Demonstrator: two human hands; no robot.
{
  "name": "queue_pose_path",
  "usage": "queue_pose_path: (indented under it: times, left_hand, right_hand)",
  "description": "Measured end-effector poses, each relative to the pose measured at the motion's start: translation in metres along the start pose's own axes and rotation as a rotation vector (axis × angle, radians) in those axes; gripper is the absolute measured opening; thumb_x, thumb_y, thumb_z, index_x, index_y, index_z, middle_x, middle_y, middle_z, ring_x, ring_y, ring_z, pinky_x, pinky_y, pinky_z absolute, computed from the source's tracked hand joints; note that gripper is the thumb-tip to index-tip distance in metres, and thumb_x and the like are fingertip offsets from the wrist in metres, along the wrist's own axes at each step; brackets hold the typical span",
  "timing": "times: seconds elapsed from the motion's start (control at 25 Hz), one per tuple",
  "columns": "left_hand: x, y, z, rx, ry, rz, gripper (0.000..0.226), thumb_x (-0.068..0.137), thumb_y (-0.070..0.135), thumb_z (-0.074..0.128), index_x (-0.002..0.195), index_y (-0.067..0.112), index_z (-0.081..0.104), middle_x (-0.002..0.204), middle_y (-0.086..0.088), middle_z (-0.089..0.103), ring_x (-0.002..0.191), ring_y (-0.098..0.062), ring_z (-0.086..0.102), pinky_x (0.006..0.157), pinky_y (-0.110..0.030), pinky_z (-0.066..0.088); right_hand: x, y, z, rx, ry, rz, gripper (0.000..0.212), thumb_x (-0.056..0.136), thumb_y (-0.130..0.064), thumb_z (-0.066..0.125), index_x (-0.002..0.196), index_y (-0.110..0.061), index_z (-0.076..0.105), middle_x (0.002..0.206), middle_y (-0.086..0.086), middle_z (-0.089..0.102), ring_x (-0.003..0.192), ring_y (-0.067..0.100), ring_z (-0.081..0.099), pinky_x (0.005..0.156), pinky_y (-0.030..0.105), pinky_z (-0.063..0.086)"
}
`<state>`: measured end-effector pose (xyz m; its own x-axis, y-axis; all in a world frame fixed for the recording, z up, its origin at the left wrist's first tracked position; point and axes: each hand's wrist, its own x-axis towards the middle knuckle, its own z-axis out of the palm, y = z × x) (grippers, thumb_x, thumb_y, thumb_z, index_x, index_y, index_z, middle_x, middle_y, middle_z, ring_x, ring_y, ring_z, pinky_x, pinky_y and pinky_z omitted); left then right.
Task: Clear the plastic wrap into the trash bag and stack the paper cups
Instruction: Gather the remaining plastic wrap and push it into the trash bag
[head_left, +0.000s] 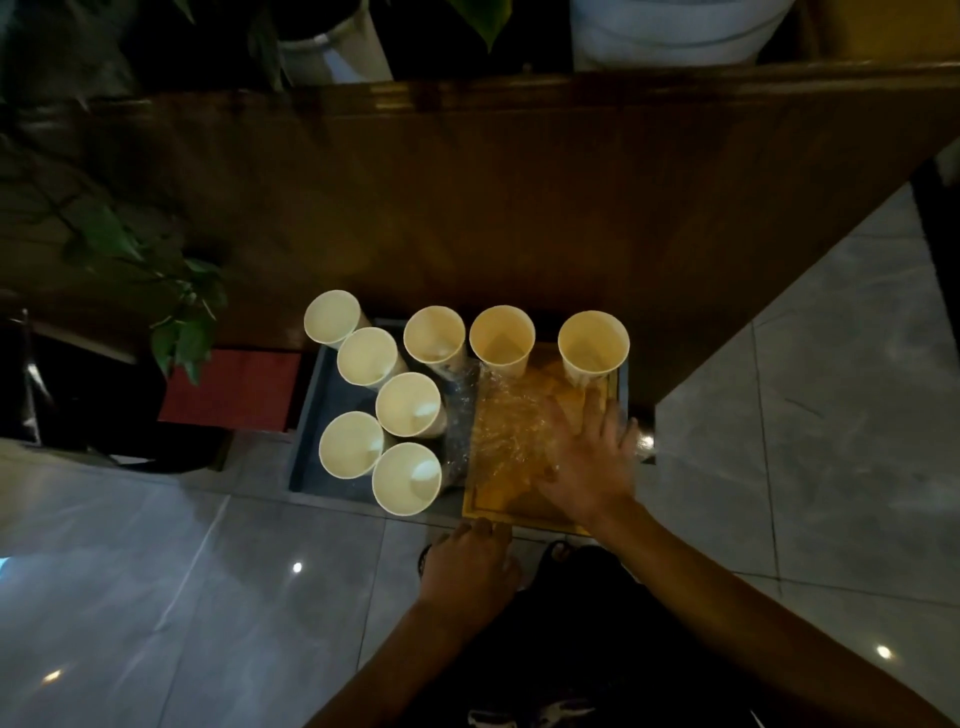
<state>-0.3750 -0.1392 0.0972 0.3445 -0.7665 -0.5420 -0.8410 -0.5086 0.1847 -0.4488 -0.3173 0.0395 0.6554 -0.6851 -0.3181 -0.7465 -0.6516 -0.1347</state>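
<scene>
A: Item, crinkled clear plastic wrap (511, 426): lies on yellow wooden board (498, 506), right of eight upright white paper cups (408, 404).

B: Right hand (587, 462) flat, fingers spread on it; left hand (467, 566) near, loose, empty. Advice: bunch inward, avoiding far-right cup (593, 345).

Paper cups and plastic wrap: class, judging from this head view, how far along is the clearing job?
Done: nothing visibly. The eight paper cups stand apart, unstacked. In hand: the right hand lies spread on the plastic wrap over the wooden board; the left hand hangs near the board's front edge. Left: bagging the wrap, stacking cups. No trash bag identifiable.
</scene>
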Motion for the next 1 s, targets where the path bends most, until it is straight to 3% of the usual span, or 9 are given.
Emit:
queue_pose_path:
  times: [0.12,0.2,0.4,0.52,0.6,0.68,0.76,0.88,1.0]
  left_hand:
    - [-0.002,-0.002,0.001,0.003,-0.01,-0.001,0.036,0.094,0.042,0.045,0.124,0.023,0.052,0.124,-0.002,0.06,0.111,-0.024,0.059,0.088,-0.039,0.053]
    - [-0.001,-0.001,0.001,0.015,-0.014,0.012,0.038,0.094,0.041,0.047,0.127,0.023,0.049,0.127,-0.003,0.058,0.113,-0.025,0.059,0.088,-0.04,0.054]
    - [0.013,0.007,-0.003,-0.032,0.207,0.152,0.065,0.086,0.052,0.043,0.143,0.022,0.035,0.141,-0.006,0.043,0.129,-0.029,0.046,0.098,-0.043,0.051]
    - [0.039,0.009,-0.006,0.03,0.21,0.236,0.083,0.086,0.053,0.054,0.154,0.022,0.016,0.161,-0.01,0.017,0.149,-0.032,0.016,0.119,-0.051,0.025]
    - [0.057,0.007,-0.009,0.113,0.179,0.242,0.092,0.087,0.048,0.063,0.156,0.022,0.008,0.164,-0.012,0.003,0.151,-0.034,0.0,0.12,-0.054,0.012]
    - [0.071,0.005,-0.014,0.207,0.199,0.237,0.096,0.085,0.045,0.068,0.156,0.021,0.009,0.164,-0.015,0.002,0.15,-0.038,0.0,0.119,-0.056,0.006]
    - [0.081,0.002,-0.019,0.253,0.203,0.193,0.098,0.087,0.049,0.066,0.157,0.022,0.003,0.164,-0.014,-0.003,0.15,-0.039,-0.004,0.116,-0.054,-0.007]
    - [0.094,0.003,-0.027,0.271,0.172,0.132,0.104,0.086,0.056,0.061,0.156,0.024,-0.009,0.162,-0.015,-0.017,0.148,-0.039,-0.016,0.109,-0.055,-0.024]
    - [0.098,0.011,-0.032,0.321,0.199,0.183,0.11,0.084,0.052,0.064,0.154,0.025,-0.017,0.162,-0.015,-0.019,0.145,-0.04,-0.023,0.106,-0.058,-0.027]
  right_hand:
    - [-0.001,0.003,0.018,-0.049,-0.014,-0.026,0.126,0.056,-0.069,0.078,0.155,-0.029,0.01,0.152,0.029,0.033,0.135,0.054,0.035,0.11,0.072,0.019]
    - [-0.003,0.006,0.029,-0.083,-0.025,-0.035,0.112,0.06,-0.059,0.081,0.15,-0.024,0.024,0.14,0.028,0.044,0.127,0.052,0.041,0.11,0.07,0.023]
    - [-0.006,0.007,0.039,-0.17,-0.084,-0.014,0.077,0.087,-0.043,0.062,0.153,-0.028,0.027,0.14,0.021,0.043,0.13,0.045,0.037,0.116,0.064,0.012]
    - [-0.007,0.006,0.038,-0.203,-0.066,-0.013,0.065,0.092,-0.037,0.056,0.152,-0.024,0.034,0.137,0.023,0.047,0.13,0.044,0.041,0.116,0.062,0.016]
    - [-0.009,0.003,0.035,-0.186,-0.035,0.0,0.055,0.093,-0.034,0.056,0.145,-0.018,0.044,0.131,0.022,0.052,0.125,0.043,0.046,0.115,0.061,0.023]
    - [-0.013,0.002,0.031,-0.181,0.0,0.016,0.049,0.087,-0.028,0.069,0.133,-0.015,0.056,0.116,0.02,0.061,0.113,0.041,0.056,0.108,0.061,0.034]
    - [-0.019,0.005,0.024,-0.149,0.024,0.016,0.057,0.073,-0.024,0.081,0.126,-0.017,0.06,0.102,0.017,0.064,0.1,0.04,0.061,0.101,0.06,0.042]
    - [-0.032,0.013,0.013,-0.096,-0.028,-0.002,0.085,0.065,-0.033,0.084,0.143,-0.03,0.049,0.113,0.015,0.062,0.106,0.039,0.059,0.101,0.06,0.039]
    - [-0.046,0.027,0.004,-0.034,0.04,-0.016,0.081,0.058,-0.03,0.09,0.133,-0.028,0.058,0.106,0.018,0.064,0.097,0.041,0.063,0.091,0.061,0.048]
